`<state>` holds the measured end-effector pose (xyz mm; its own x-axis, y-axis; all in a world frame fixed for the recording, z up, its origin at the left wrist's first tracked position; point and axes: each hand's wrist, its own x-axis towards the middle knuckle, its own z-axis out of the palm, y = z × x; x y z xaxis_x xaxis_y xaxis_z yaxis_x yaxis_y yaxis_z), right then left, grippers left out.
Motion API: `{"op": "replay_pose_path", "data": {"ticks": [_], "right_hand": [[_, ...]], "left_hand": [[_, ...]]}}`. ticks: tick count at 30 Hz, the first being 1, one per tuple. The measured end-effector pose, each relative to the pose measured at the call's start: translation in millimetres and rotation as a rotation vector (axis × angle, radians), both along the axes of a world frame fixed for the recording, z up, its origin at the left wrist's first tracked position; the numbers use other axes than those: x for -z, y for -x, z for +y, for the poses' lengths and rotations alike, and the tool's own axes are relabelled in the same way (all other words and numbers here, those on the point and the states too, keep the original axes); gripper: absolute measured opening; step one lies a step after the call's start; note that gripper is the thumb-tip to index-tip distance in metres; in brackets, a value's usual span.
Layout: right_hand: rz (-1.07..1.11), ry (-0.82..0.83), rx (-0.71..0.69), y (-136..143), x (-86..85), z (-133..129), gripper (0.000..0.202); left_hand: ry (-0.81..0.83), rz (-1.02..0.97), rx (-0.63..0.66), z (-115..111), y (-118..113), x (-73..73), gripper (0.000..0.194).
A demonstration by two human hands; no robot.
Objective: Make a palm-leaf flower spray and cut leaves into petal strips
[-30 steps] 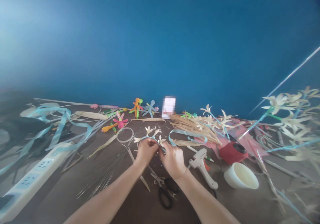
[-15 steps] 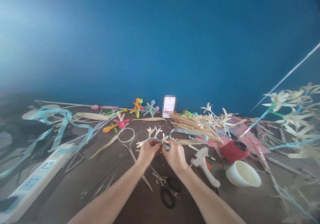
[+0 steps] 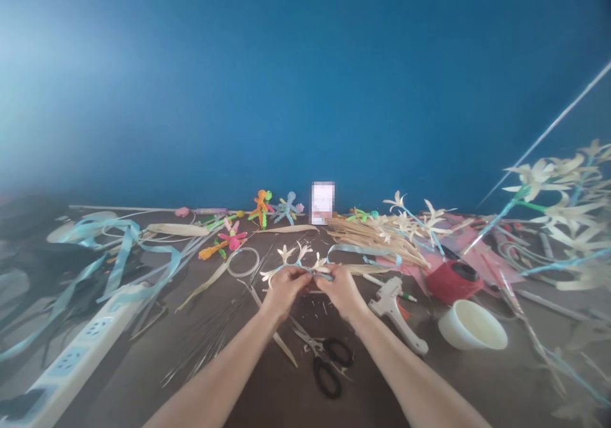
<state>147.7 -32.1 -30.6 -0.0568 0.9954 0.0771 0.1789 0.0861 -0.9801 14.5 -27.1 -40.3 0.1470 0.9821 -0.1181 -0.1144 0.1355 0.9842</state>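
My left hand [image 3: 287, 291] and my right hand [image 3: 340, 291] meet above the middle of the table, fingers pinched close together. Between them is a spray of cream flowers [image 3: 285, 254] on a stem wrapped in pale blue. The left fingers grip this stem, its blossoms showing just beyond the knuckles. A bit of light blue ribbon [image 3: 324, 276] is pinched in the right fingers at the stem's end. The fingertips partly hide where stem and ribbon meet. Below the hands lie black-handled scissors [image 3: 327, 367], blades pointing up and left.
To the right are a white glue gun [image 3: 396, 316], a white cup [image 3: 472, 326], a red object [image 3: 453, 281] and finished flower sprays [image 3: 537, 183]. A power strip [image 3: 79, 358], thin wires [image 3: 210, 332] and loose blue ribbon [image 3: 125, 249] lie left. Fuzzy figures [image 3: 261, 208] stand by the blue wall.
The view has shifted slightly, moving the tabletop things a little right. My hands stay together on the stem, with the right hand and its fingers turned slightly.
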Motion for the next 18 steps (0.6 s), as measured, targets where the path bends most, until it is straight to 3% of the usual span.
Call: {"op": "replay_pose_path", "data": {"ticks": [10,13,18], "right_hand": [[0.562,0.357,-0.169,-2,3.8,-1,0.013],[0.597,0.403,-0.225,-3,3.6,-1,0.014],[0.484,0.295,-0.179,-3,2.7,-2,0.014]], "left_hand": [[0.098,-0.177,0.105,-2,3,-10.0,0.018],[0.113,-0.204,0.103,-2,3,-11.5,0.019],[0.141,-0.223,0.050,-1,3,-12.8,0.019]]}}
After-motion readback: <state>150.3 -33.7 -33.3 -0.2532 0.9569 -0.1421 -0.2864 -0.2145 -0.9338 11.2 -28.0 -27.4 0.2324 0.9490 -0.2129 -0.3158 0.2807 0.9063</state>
